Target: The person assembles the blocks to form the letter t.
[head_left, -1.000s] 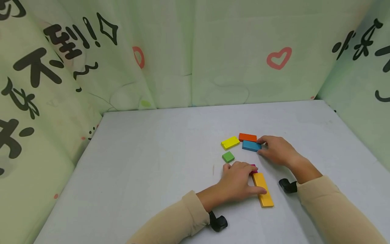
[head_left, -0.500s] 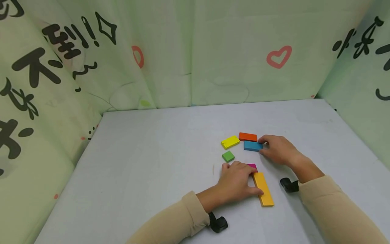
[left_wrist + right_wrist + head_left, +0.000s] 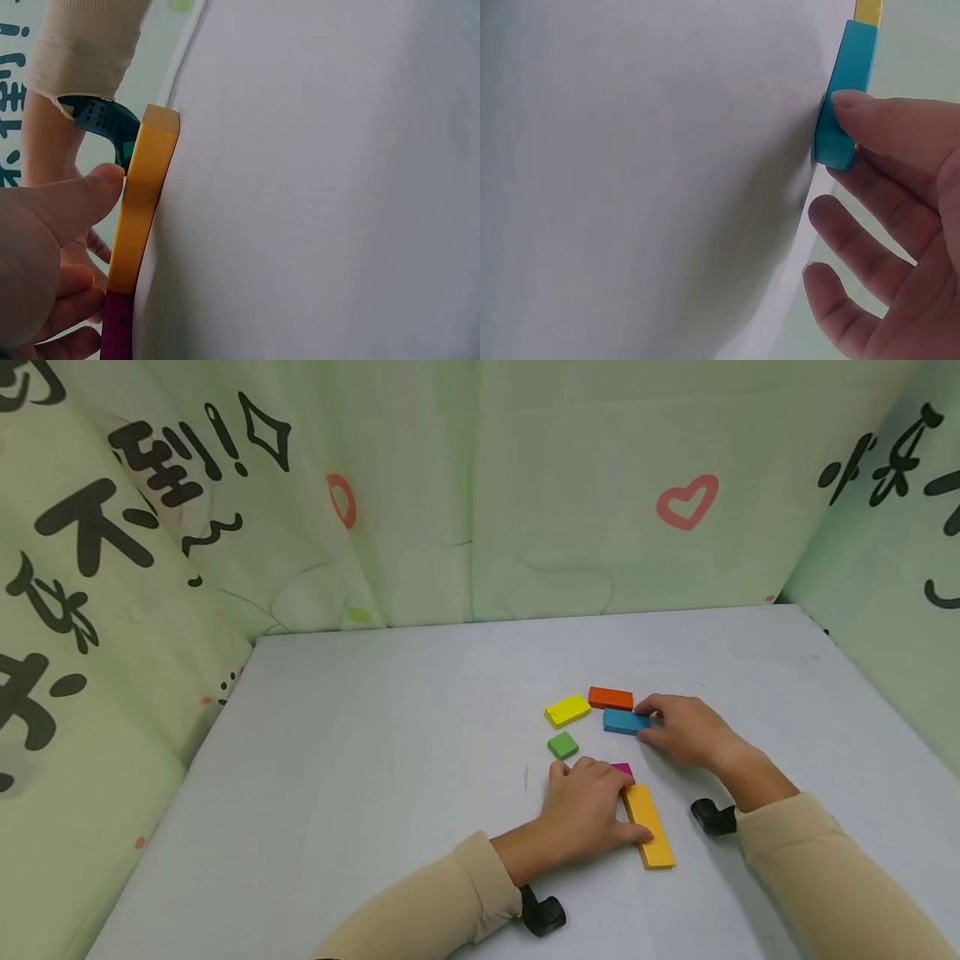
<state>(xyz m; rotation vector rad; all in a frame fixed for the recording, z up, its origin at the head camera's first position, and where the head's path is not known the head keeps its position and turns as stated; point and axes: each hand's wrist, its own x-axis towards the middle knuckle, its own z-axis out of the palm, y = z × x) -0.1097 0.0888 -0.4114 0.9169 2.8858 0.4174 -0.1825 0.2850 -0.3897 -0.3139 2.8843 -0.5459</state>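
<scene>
My right hand (image 3: 692, 732) pinches the right end of a blue block (image 3: 621, 721) between thumb and fingers; in the right wrist view the thumb lies on the blue block (image 3: 849, 64) while two other fingers stand apart from it. My left hand (image 3: 587, 810) touches a long amber block (image 3: 648, 822) with the thumb. Its other fingers reach a magenta block (image 3: 623, 768), partly hidden behind them. The left wrist view has the amber block (image 3: 142, 217) end to end with the magenta block (image 3: 118, 322).
An orange-red block (image 3: 611, 697) lies just behind the blue one. To its left are a yellow block (image 3: 567, 711) and a small green block (image 3: 562, 745). The white table (image 3: 360, 760) is bordered by a pale green printed curtain (image 3: 540, 485).
The blue block has slid slightly to the right along with my right hand, and it has turned a little straighter. My left hand has barely shifted.
</scene>
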